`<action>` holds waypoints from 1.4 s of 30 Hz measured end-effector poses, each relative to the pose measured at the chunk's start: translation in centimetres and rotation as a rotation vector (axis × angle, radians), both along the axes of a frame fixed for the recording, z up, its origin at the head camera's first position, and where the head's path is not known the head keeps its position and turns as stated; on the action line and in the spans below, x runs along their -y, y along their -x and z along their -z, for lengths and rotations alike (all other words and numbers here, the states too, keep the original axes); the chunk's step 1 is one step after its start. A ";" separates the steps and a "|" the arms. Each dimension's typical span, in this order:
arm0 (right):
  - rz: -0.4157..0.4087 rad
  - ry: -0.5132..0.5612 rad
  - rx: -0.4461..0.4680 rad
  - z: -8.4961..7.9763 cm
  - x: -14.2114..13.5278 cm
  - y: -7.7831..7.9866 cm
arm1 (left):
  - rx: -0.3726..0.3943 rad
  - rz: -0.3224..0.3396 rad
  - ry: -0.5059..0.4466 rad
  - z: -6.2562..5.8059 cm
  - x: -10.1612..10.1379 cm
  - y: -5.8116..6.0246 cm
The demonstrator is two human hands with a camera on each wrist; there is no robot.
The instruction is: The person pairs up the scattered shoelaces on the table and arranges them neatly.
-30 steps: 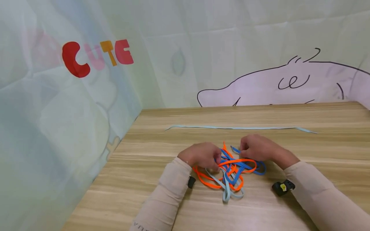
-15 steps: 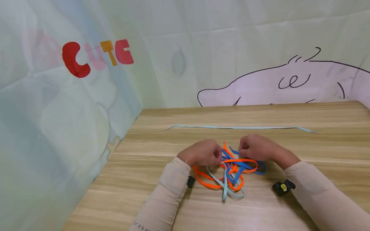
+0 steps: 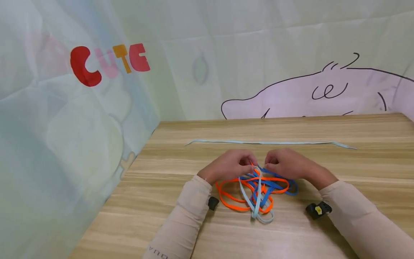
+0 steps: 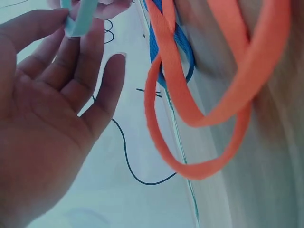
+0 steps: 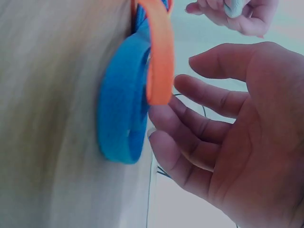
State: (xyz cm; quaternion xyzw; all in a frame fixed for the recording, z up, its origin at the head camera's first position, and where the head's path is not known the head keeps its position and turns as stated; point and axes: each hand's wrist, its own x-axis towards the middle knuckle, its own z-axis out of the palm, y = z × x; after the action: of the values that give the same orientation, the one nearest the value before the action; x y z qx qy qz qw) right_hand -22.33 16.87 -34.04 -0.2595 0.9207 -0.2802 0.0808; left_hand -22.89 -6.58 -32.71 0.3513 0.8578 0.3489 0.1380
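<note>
A loose tangle of flat shoelaces lies on the table between the hands. My left hand (image 3: 228, 165) pinches a light blue shoelace (image 3: 258, 198) and lifts a stretch of it above the tangle; in the left wrist view that pale shoelace (image 4: 81, 20) passes between thumb and fingertips. An orange shoelace (image 3: 233, 208) and a blue shoelace (image 3: 293, 190) form loops underneath. At the tangle's back right is my right hand (image 3: 289, 163). The right wrist view shows its fingers (image 5: 209, 95) loosely bent, holding nothing, close to the blue shoelace (image 5: 118, 99).
Another light blue shoelace (image 3: 275, 143) lies stretched nearly straight across the back of the wooden table (image 3: 155, 216). Printed cloth (image 3: 194, 72) hangs behind and along the left side. Each wrist carries a small black camera (image 3: 318, 209).
My left hand has moved up and to the right, drawing the light blue shoelace up from the tangle. My right hand has shifted slightly, while the far straight shoelace stays put.
</note>
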 end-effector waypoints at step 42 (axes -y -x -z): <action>-0.213 0.644 0.259 -3.0 0.6 -1.9 | 0.180 -0.035 -0.543 -0.2 1.3 0.8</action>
State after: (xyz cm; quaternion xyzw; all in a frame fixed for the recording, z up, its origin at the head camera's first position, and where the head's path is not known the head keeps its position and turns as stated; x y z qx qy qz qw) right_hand -20.41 16.23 -31.01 -0.3287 0.7352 -0.5762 0.1395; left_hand -23.67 -7.91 -32.52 0.3283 0.7231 0.5980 0.1082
